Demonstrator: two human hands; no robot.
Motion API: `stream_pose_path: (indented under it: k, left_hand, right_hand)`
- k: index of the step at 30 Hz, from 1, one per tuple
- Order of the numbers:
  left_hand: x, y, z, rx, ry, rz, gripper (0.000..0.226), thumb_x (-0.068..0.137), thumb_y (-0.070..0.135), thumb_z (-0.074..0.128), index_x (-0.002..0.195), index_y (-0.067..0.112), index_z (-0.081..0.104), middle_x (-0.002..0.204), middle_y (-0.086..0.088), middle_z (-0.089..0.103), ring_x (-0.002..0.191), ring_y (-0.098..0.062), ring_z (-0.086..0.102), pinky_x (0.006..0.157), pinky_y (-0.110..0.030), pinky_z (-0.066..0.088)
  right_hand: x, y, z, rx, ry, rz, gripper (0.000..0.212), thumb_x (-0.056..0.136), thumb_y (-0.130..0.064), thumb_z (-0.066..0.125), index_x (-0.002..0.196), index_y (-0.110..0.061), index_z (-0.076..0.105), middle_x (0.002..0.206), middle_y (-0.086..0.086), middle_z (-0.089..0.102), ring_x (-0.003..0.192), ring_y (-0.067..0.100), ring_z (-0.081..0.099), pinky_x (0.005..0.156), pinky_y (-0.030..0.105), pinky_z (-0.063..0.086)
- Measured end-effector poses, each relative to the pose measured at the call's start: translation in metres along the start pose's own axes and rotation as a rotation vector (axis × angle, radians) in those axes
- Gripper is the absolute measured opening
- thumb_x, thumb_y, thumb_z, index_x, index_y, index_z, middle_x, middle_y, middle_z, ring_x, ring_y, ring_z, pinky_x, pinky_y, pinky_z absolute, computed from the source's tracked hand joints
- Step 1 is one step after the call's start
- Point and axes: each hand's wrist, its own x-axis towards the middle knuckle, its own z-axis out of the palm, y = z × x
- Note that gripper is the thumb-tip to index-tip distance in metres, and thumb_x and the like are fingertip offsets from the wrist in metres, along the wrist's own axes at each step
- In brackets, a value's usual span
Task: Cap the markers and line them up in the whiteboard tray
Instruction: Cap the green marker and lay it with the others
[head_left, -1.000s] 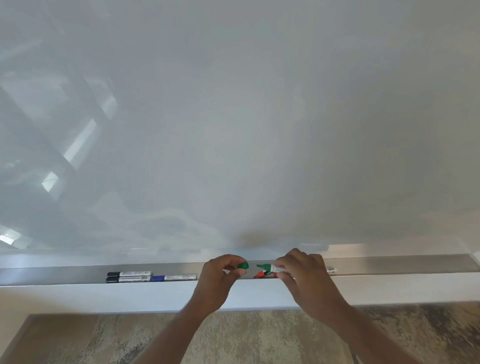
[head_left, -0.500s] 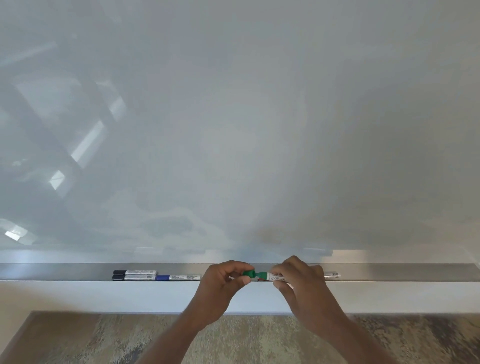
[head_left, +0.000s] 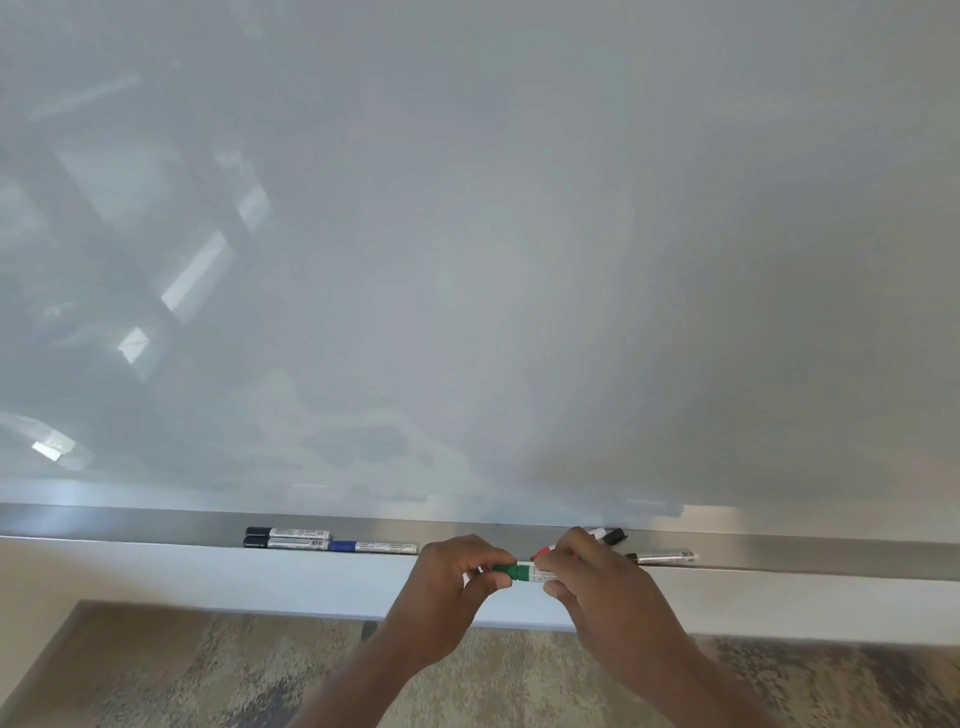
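I hold a green marker (head_left: 525, 572) level in front of the metal whiteboard tray (head_left: 130, 526). My left hand (head_left: 452, 590) pinches its green cap end, which sits on the marker. My right hand (head_left: 602, 592) grips the white barrel. In the tray to the left lie two black-capped markers (head_left: 288, 533) stacked front to back, and a blue-capped marker (head_left: 373, 546) beside them. Behind my right hand a red marker piece (head_left: 543, 551) peeks out, with a black cap (head_left: 614, 535) and another white marker (head_left: 662, 557) further right.
The large grey whiteboard (head_left: 493, 260) fills the upper view. Below the tray runs a white ledge (head_left: 156, 577), and under it a mottled brown carpet floor (head_left: 182, 675). The tray stretches far left and right.
The green cap in my left hand met the marker tip and now sits on it. Both hands have dropped a little, in front of the tray's edge.
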Motion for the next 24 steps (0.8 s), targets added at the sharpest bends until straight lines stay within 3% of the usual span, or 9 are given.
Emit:
stream_pose_path:
  k: [7, 12, 15, 20, 24]
  left_hand:
    - [-0.008, -0.012, -0.019, 0.064, -0.02, 0.026, 0.018, 0.094, 0.019, 0.072, 0.106, 0.03, 0.079, 0.095, 0.01, 0.077, 0.09, -0.013, 0.069, 0.078, -0.018, 0.052]
    - [-0.008, -0.022, -0.04, 0.231, -0.035, 0.134, 0.014, 0.098, 0.03, 0.067, 0.109, 0.031, 0.076, 0.099, 0.012, 0.073, 0.092, -0.006, 0.063, 0.079, -0.021, 0.052]
    - [-0.005, -0.028, -0.045, 0.358, -0.024, 0.241, 0.015, 0.099, 0.03, 0.065, 0.11, 0.03, 0.075, 0.101, 0.01, 0.072, 0.094, -0.003, 0.057, 0.081, -0.015, 0.044]
    - [0.003, -0.048, -0.063, 0.518, 0.015, 0.329, 0.016, 0.094, 0.021, 0.071, 0.11, 0.023, 0.074, 0.096, 0.005, 0.071, 0.088, -0.013, 0.055, 0.077, -0.029, 0.048]
    - [0.007, -0.066, -0.074, 0.605, -0.02, 0.303, 0.022, 0.089, 0.014, 0.076, 0.109, 0.022, 0.074, 0.094, 0.003, 0.07, 0.085, -0.016, 0.059, 0.075, -0.033, 0.053]
  right_hand:
    - [0.007, -0.014, 0.015, 0.057, -0.013, -0.011, 0.016, 0.094, -0.027, 0.062, 0.108, -0.036, 0.059, 0.104, -0.018, 0.051, 0.071, 0.006, 0.056, 0.057, 0.024, 0.048]
    - [0.026, -0.033, 0.021, 0.1, -0.023, -0.03, 0.019, 0.096, -0.028, 0.061, 0.114, -0.034, 0.064, 0.105, -0.019, 0.054, 0.074, 0.001, 0.05, 0.06, 0.006, 0.028]
    - [0.038, -0.044, 0.03, 0.129, -0.023, -0.038, 0.018, 0.095, -0.027, 0.064, 0.112, -0.033, 0.064, 0.102, -0.019, 0.055, 0.079, 0.002, 0.055, 0.062, 0.007, 0.031]
    - [0.066, -0.061, 0.046, 0.2, 0.008, -0.022, 0.019, 0.094, -0.023, 0.065, 0.112, -0.028, 0.063, 0.104, -0.015, 0.058, 0.088, 0.004, 0.057, 0.072, 0.015, 0.044]
    - [0.088, -0.072, 0.065, 0.172, -0.025, -0.049, 0.019, 0.095, -0.015, 0.063, 0.113, -0.023, 0.061, 0.109, -0.008, 0.059, 0.094, 0.008, 0.057, 0.073, 0.008, 0.036]
